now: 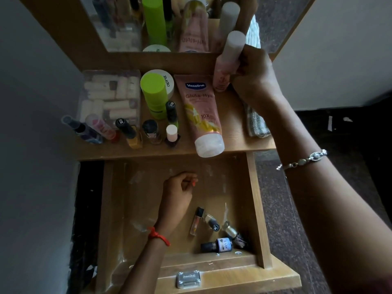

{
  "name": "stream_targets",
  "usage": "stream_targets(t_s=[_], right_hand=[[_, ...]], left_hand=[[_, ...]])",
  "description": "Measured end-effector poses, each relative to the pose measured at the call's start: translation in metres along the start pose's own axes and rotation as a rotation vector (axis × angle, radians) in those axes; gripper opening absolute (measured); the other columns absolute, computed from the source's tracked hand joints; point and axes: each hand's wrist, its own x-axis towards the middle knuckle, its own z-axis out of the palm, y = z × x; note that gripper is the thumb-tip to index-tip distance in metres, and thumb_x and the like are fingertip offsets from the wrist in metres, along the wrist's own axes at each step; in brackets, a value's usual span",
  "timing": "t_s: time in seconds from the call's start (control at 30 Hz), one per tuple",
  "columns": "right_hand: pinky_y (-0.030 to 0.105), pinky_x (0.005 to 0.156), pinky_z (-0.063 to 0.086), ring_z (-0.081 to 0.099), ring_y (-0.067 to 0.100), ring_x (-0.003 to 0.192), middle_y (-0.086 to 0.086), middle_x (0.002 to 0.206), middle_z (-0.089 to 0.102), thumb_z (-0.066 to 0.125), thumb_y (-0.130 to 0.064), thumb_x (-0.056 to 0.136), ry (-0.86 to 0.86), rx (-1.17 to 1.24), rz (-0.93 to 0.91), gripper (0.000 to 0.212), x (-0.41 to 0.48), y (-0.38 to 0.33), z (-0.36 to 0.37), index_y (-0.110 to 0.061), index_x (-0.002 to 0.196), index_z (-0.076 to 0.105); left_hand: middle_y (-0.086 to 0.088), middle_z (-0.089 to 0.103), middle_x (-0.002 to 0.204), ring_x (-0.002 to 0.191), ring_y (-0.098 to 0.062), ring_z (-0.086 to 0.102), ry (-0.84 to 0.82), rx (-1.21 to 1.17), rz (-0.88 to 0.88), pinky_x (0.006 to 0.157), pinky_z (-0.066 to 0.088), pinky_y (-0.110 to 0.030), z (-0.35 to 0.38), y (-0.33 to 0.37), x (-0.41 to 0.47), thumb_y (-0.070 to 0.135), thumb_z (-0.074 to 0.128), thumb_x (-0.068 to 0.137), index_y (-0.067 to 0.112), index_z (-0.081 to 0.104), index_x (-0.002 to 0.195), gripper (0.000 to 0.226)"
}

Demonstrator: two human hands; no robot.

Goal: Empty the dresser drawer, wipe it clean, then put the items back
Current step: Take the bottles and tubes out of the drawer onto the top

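Note:
The wooden drawer (257,209) stands pulled out below the dresser top (235,132). My left hand (177,194) is inside the drawer near its back, pinching a small thin item with an orange tip (193,183). My right hand (254,75) grips a pink bottle with a white cap (230,54), held upright at the back right of the dresser top. Several small bottles remain in the drawer's front right corner: a clear tube with black cap (196,220), a black-capped vial (211,221), a dark bottle (218,245) and a glass bottle (232,232).
On the dresser top stand a pink Vaseline tube (201,111), a lime-green bottle (153,94), a white round jar (167,79), a clear box of white tubes (110,96), several nail polish bottles (171,134) and a folded cloth (256,124). A mirror (148,24) rises behind.

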Motion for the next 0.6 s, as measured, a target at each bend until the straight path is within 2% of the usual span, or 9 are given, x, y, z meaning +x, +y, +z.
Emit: stream_targets(t_s=[0.1,0.2,0.3,0.4,0.5,0.53,0.6], right_hand=[[0.037,0.077,0.054,0.064,0.015,0.086,0.006,0.096,0.070,0.056,-0.021,0.073,0.002,-0.007,-0.008,0.034,-0.002,0.002,0.001,-0.005,0.101,0.064],[0.022,0.068,0.053,0.064,0.008,0.081,0.000,0.093,0.069,0.063,-0.021,0.074,0.032,0.011,-0.018,0.030,-0.002,0.004,0.000,-0.010,0.102,0.065],[0.010,0.063,0.048,0.062,0.001,0.078,-0.003,0.090,0.066,0.066,-0.009,0.076,0.105,0.070,-0.048,0.025,-0.002,0.006,0.000,-0.008,0.101,0.064],[0.008,0.063,0.047,0.062,0.003,0.077,0.001,0.090,0.067,0.062,-0.003,0.074,0.195,0.108,-0.066,0.031,-0.003,0.008,0.001,-0.003,0.105,0.063],[0.007,0.062,0.047,0.059,-0.007,0.069,-0.010,0.080,0.062,0.065,-0.002,0.072,0.224,0.116,-0.070,0.030,-0.006,0.009,0.000,-0.003,0.102,0.064],[0.009,0.061,0.048,0.059,-0.008,0.067,-0.012,0.078,0.060,0.065,-0.001,0.071,0.239,0.121,-0.075,0.029,-0.007,0.008,-0.001,-0.003,0.100,0.064],[0.022,0.060,0.054,0.063,0.003,0.070,-0.001,0.078,0.064,0.062,0.001,0.070,0.287,0.138,-0.103,0.023,-0.015,0.003,-0.006,0.000,0.093,0.064]], left_hand=[[0.003,0.066,0.091,0.090,-0.008,0.062,-0.003,0.004,-0.007,0.080,0.044,-0.010,0.001,-0.001,0.000,-0.002,0.057,0.085,0.016,0.065,0.095,0.022],[0.004,0.065,0.089,0.087,-0.006,0.062,-0.001,0.017,0.005,0.076,0.044,-0.003,0.001,-0.001,0.000,-0.003,0.056,0.085,0.013,0.066,0.097,0.022],[0.004,0.065,0.089,0.081,0.002,0.059,0.001,0.019,0.006,0.073,0.043,0.002,0.001,-0.001,0.000,-0.006,0.055,0.084,0.009,0.066,0.099,0.024],[0.003,0.065,0.089,0.080,0.004,0.057,-0.002,0.021,0.001,0.072,0.042,0.003,0.001,-0.003,-0.001,-0.007,0.054,0.085,0.008,0.066,0.100,0.024],[0.003,0.065,0.088,0.079,0.004,0.058,-0.010,0.015,-0.006,0.071,0.042,0.003,0.000,-0.004,-0.003,-0.007,0.054,0.084,0.007,0.066,0.099,0.023],[0.003,0.065,0.087,0.079,0.003,0.058,-0.010,0.012,-0.006,0.071,0.043,0.003,0.000,-0.004,-0.004,-0.007,0.054,0.084,0.008,0.066,0.098,0.024],[0.005,0.065,0.085,0.078,0.002,0.059,-0.009,0.020,-0.005,0.072,0.043,0.002,-0.002,-0.005,-0.005,-0.007,0.054,0.084,0.010,0.066,0.097,0.024]])
